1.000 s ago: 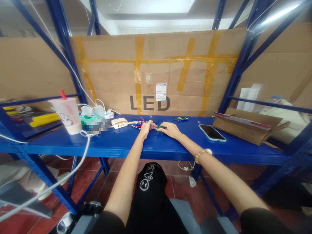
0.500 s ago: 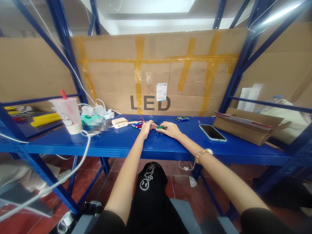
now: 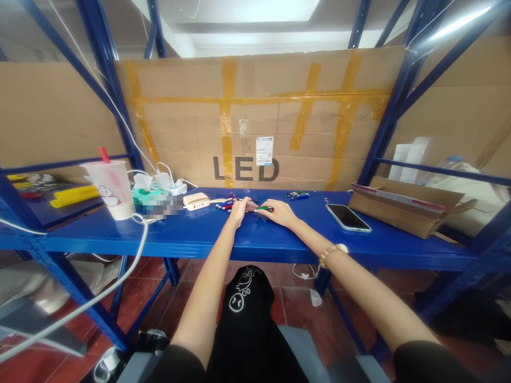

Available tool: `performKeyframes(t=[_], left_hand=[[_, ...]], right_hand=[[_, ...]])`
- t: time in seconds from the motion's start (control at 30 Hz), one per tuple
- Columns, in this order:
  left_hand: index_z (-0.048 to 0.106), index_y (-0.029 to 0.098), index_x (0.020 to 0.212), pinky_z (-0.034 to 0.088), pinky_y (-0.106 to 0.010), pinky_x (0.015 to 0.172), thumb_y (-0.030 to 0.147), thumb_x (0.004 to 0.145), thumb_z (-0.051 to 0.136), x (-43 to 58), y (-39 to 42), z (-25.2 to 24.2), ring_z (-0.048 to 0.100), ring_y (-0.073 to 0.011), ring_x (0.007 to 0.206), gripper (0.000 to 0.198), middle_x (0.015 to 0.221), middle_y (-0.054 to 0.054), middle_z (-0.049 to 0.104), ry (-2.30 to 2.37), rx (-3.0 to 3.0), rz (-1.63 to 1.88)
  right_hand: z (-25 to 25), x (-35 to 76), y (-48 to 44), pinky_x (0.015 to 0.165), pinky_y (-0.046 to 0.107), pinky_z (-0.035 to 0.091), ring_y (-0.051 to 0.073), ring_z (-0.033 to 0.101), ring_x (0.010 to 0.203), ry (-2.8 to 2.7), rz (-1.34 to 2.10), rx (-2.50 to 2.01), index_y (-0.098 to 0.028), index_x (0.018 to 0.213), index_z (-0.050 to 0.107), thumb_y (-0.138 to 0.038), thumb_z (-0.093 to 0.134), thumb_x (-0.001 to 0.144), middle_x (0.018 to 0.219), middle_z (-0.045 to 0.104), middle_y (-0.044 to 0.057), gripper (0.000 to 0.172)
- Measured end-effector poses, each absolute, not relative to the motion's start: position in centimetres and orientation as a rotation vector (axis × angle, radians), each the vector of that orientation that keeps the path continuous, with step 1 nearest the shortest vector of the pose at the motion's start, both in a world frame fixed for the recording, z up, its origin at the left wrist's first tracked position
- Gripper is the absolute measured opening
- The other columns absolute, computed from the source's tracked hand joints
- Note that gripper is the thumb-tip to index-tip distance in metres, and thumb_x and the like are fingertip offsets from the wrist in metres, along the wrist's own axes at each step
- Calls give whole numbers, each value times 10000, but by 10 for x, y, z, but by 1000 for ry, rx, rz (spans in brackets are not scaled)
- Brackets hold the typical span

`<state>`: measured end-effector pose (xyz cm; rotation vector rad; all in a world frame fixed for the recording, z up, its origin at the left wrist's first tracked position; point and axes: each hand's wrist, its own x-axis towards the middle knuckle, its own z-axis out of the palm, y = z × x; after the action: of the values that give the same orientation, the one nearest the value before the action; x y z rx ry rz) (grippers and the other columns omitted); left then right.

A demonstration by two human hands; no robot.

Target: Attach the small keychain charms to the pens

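My left hand (image 3: pixel 240 210) rests on the blue steel shelf with its fingers pointing right, just beside a bundle of slim pens (image 3: pixel 225 205) in red, purple and blue. My right hand (image 3: pixel 280 213) pinches a small green pen-like item (image 3: pixel 262 209) with a dark tip. Its near end lies close to my left fingertips, and a thin dark piece shows there, but whether my left hand holds anything is hard to tell. The small items are partly hidden by my fingers.
Beyond my hands lies a small green-and-blue cluster of parts (image 3: pixel 297 195). A smartphone (image 3: pixel 347 217) and an open cardboard box (image 3: pixel 405 210) sit to the right. A plastic cup (image 3: pixel 107 189), tissue pack (image 3: pixel 146 197), power bank (image 3: pixel 196 201) and cables sit to the left.
My right hand and the green item have shifted slightly toward the back of the shelf. My left hand and the objects on the shelf look unchanged.
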<state>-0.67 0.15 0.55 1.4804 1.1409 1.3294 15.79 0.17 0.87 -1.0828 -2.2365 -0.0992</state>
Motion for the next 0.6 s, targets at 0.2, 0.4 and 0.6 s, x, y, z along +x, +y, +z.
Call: performKeyframes(t=[0.2,0.4,0.6], left_hand=[[713,137,656,446,-335,831,390,733,381,-6,1,6,637,-204,754,425,746,-89,714,1137,1460,1333],[704,138,645,445,-332,833,396,735,372,-6,-1,8,638,-211,792,430,752,-99,711,1157,1469,1327],[700,141,636,442,-343,843,394,730,383,-5,-2,8,637,-212,788,417,760,-99,711,1140,1452,1344]], right_hand=[[10,158,1,618,222,383,139,582,754,-2235,-95,-1092,-255,855,687,-467,518,818,864,666,4,274],[10,158,0,637,227,392,144,585,782,-2249,-91,-1113,-255,885,678,-462,469,850,891,663,8,296],[8,160,4,655,230,386,151,582,845,-2263,-85,-1116,-247,877,658,-386,336,921,922,652,12,354]])
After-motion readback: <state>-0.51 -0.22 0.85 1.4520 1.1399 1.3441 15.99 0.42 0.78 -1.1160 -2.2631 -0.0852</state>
